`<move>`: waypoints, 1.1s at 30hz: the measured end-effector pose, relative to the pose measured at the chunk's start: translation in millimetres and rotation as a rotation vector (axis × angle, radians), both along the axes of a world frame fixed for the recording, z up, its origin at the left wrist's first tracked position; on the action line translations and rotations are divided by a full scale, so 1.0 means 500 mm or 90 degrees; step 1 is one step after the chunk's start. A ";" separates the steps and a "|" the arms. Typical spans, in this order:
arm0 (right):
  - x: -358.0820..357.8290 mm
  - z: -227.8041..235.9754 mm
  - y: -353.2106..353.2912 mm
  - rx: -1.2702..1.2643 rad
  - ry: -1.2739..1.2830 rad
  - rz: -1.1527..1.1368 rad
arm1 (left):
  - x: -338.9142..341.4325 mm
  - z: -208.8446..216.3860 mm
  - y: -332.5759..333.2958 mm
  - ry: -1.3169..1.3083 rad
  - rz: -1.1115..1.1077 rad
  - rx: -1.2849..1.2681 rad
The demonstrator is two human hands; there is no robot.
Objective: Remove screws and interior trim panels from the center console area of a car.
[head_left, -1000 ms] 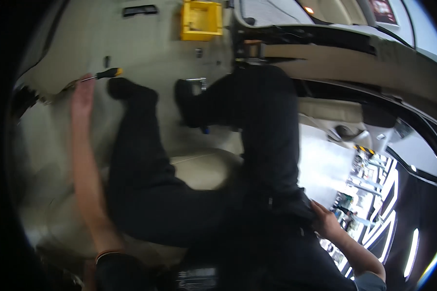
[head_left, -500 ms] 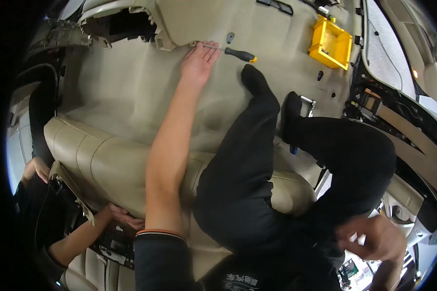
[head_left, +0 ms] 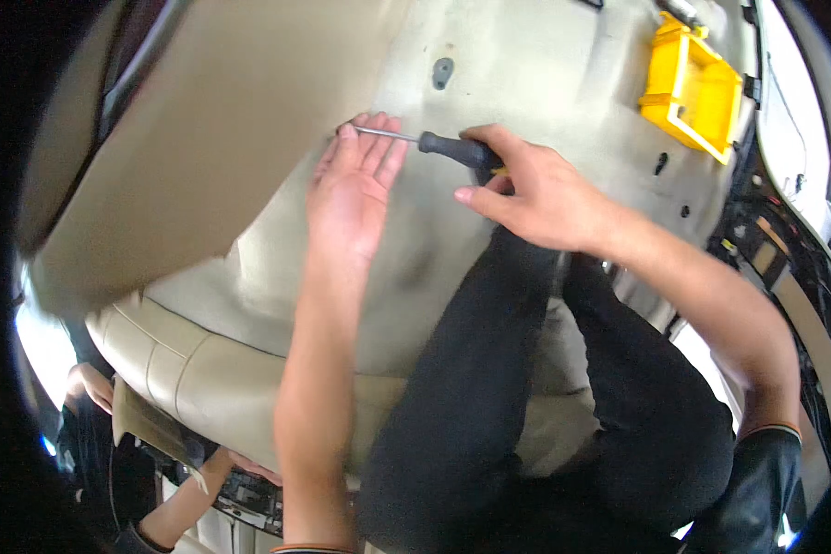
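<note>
A screwdriver (head_left: 452, 148) with a black and yellow handle and a thin metal shaft lies crosswise between my hands above the beige carpet. My left hand (head_left: 346, 198) is turned palm up, its thumb on the tip end of the shaft and its fingers stretched beneath. The handle sits in my right hand (head_left: 540, 194), with the index finger along its top and other fingers curled near its butt end. Beside my left hand, the edge of a large beige trim panel (head_left: 212, 120) comes close to the screwdriver's tip.
A yellow bin (head_left: 660, 78) stands at the upper right. A dark oval piece (head_left: 442, 74) lies on the carpet (head_left: 508, 74). Behind my left arm runs a beige leather seat (head_left: 235, 388). At lower left, another person's hands (head_left: 90, 386) are by a trim piece (head_left: 152, 420).
My right hand has come from the lower right to the screwdriver's handle. The view has shifted, and the beige panel now fills the upper left. My left hand stays at the shaft.
</note>
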State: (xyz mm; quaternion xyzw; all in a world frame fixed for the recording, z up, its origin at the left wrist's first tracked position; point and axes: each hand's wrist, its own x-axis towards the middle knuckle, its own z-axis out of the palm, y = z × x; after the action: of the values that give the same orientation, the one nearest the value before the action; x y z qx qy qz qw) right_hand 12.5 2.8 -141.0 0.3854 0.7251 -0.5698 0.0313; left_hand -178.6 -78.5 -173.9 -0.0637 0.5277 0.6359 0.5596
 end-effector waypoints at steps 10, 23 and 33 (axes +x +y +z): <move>-0.019 -0.098 -0.025 -0.207 0.239 -0.256 | -0.003 -0.011 -0.015 0.020 -0.016 0.001; -0.015 -0.118 -0.019 -0.070 0.261 -0.229 | -0.017 -0.002 -0.009 0.030 0.018 -0.011; -0.027 -0.127 -0.035 -0.018 0.340 -0.287 | -0.026 -0.005 -0.020 0.025 0.025 0.001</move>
State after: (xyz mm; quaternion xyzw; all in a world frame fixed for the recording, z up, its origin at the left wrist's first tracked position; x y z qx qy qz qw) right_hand -1.2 -14.6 -204.4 0.3727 0.5964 -0.6530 -0.2811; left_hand -191.6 -88.7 -176.3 -0.0608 0.5368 0.6481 0.5367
